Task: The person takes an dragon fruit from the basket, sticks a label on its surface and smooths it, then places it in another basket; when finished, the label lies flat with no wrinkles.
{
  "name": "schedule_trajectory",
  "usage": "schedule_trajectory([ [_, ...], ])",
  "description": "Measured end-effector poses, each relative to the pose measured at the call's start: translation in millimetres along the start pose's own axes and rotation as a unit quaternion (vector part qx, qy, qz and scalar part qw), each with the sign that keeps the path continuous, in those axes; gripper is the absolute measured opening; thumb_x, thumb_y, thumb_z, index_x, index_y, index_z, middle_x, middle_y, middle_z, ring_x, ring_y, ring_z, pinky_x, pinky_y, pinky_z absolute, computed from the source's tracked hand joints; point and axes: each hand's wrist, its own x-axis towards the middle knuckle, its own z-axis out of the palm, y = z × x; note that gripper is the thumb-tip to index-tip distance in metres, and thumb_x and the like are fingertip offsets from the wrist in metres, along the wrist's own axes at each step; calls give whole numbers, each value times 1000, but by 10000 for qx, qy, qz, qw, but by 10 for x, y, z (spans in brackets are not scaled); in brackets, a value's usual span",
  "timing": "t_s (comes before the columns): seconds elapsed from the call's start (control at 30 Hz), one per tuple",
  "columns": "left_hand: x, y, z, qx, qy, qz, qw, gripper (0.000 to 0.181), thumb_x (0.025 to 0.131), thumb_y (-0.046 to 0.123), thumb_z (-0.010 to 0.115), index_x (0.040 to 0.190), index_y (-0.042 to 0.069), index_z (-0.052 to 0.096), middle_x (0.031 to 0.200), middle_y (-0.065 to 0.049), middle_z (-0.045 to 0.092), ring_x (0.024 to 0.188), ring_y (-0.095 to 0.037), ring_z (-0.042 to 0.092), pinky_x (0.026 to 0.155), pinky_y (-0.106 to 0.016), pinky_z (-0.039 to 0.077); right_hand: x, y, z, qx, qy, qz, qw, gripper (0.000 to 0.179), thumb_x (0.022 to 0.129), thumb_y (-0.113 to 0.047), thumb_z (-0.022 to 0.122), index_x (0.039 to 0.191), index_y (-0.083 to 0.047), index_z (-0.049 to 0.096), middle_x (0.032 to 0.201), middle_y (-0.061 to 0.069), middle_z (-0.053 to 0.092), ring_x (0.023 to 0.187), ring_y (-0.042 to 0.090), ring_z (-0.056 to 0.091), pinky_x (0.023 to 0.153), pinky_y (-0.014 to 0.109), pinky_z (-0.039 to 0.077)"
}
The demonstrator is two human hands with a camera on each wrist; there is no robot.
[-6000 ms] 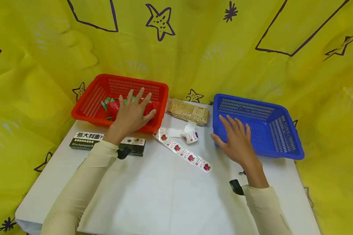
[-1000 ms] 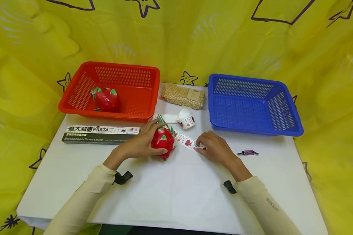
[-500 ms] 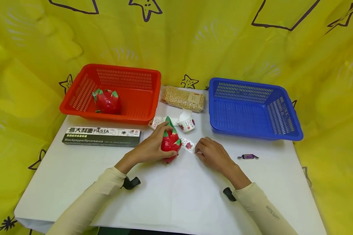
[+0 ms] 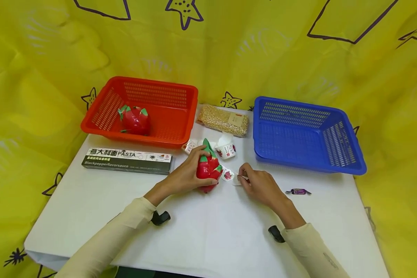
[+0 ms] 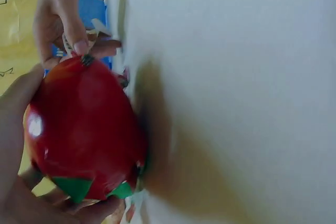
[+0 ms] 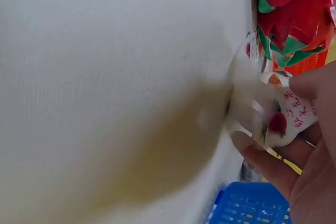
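My left hand (image 4: 182, 175) grips a red toy dragon fruit (image 4: 208, 170) with green leaf tips, low over the middle of the table. Fingers lie on its far side and the thumb on the near side. Just right of it, my right hand (image 4: 262, 187) pinches a sticker (image 6: 283, 124) printed with a dragon fruit and red characters. In the right wrist view that sticker stands up from its clear backing, between thumb and fingers. The label strip (image 4: 227, 174) runs back under the dragon fruit, which hides part of it, beside the label roll (image 4: 226, 151).
A red basket (image 4: 139, 137) at the back left holds another dragon fruit (image 4: 136, 120). At the back right stands a blue basket (image 4: 309, 166). Between them lies a bag of yellow grains (image 4: 216, 119). A pasta box (image 4: 126, 161) lies left, a purple wrapped candy (image 4: 298, 191) right.
Six seconds ago my left hand was over the red basket; one dragon fruit is now out. Lately it has shifted right over the strip, while my right fingers have lifted the end sticker.
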Motion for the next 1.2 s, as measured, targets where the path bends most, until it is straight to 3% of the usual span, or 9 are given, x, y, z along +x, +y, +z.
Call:
schedule_trajectory([
  [0.1,-41,-17,-85,113,-160,152,9997,84,89,40,87,152,14,37,173,-9,18,156,-37,27,110,-57,51,-10,-4,-16,259,103,-12,9996,16,101,-6,69,109,-9,55,101,10,80,83,26,79,68,44,60],
  [0.2,-114,-56,-207,142,-266,214,9993,83,90,31,87,155,15,38,171,-13,22,161,-41,15,123,-66,32,21,-70,-96,751,136,143,9970,13,105,-7,64,113,-7,53,110,13,79,90,28,79,75,46,62],
  [0.3,-176,-114,-284,-138,-381,169,9990,80,94,26,83,158,16,37,168,-13,29,159,-44,23,123,-69,27,110,-219,-205,1611,189,312,9863,10,107,-9,62,114,-7,55,124,15,75,109,30,75,90,50,62],
  [0.43,-210,-208,-304,-730,-635,137,9952,79,98,25,79,161,20,34,168,-11,33,147,-42,46,113,-62,47,302,-496,-219,2654,257,249,9635,5,108,-12,62,109,-7,61,141,17,65,135,33,60,110,58,50],
  [0.53,-218,-259,-301,-985,-794,173,9918,78,99,22,77,163,21,32,170,-10,32,142,-41,52,111,-59,50,422,-678,-124,2965,262,227,9544,7,108,-14,63,105,-7,65,148,17,59,143,33,52,117,61,42],
  [0.6,-222,-276,-307,-1062,-873,227,9902,76,101,18,74,164,20,32,171,-9,30,142,-40,54,113,-57,49,480,-772,-52,2959,281,293,9544,7,107,-15,65,104,-8,66,151,16,56,146,33,49,119,61,39],
  [0.87,-226,-278,-363,-1327,-1009,321,9855,67,104,12,64,163,13,33,168,-7,35,141,-36,55,116,-55,46,639,-936,116,2011,475,303,9779,9,104,-17,69,101,-8,71,149,12,57,143,31,48,117,56,42],
  [1.07,-207,-235,-357,-1010,-841,120,9912,66,105,35,66,162,21,35,167,-3,34,134,-27,58,112,-54,47,700,-917,156,1548,550,262,9861,10,103,-16,70,103,-7,74,147,14,60,141,33,49,118,57,38],
  [1.2,-163,-224,-329,-625,-650,5,9959,74,100,53,70,158,23,36,163,0,37,133,-25,54,112,-53,47,716,-881,178,1598,661,228,9847,13,102,-13,72,111,-6,78,147,16,59,141,35,48,123,61,31],
])
